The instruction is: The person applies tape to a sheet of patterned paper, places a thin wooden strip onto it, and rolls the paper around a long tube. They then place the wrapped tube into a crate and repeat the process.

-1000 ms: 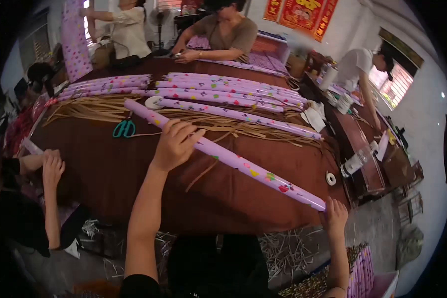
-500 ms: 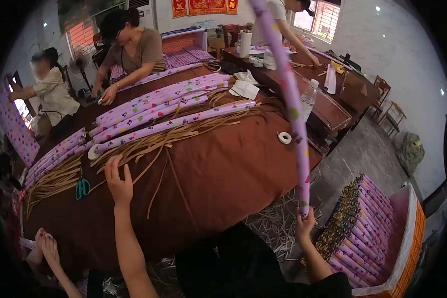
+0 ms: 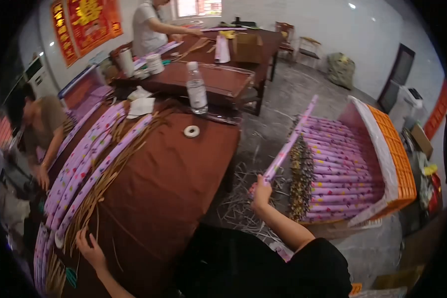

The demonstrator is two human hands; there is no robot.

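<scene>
My right hand [image 3: 261, 192] grips the near end of a long purple patterned tube [image 3: 289, 144], which slants up and away beside the stacked tubes in the crate. Over the brown-covered table [image 3: 159, 184], my left hand [image 3: 90, 248] has its fingers apart and holds nothing. It is close to the brown strips [image 3: 102, 194] that lie along a row of purple patterned tubes [image 3: 84, 164]. A white tape roll [image 3: 191, 131] lies flat on the cover. Green-handled scissors [image 3: 71, 278] are near the left hand.
An orange crate [image 3: 392, 154] on the right holds several stacked purple tubes [image 3: 340, 171]. A water bottle [image 3: 197, 92] stands at the table's far edge. One person [image 3: 47, 129] works at the left, another [image 3: 149, 30] at the far table. Paper shreds [image 3: 243, 198] litter the floor.
The view has turned right, toward the crate. The tube in my right hand has gone from upright over the table to slanting beside the crate. My left hand stays open near the strips.
</scene>
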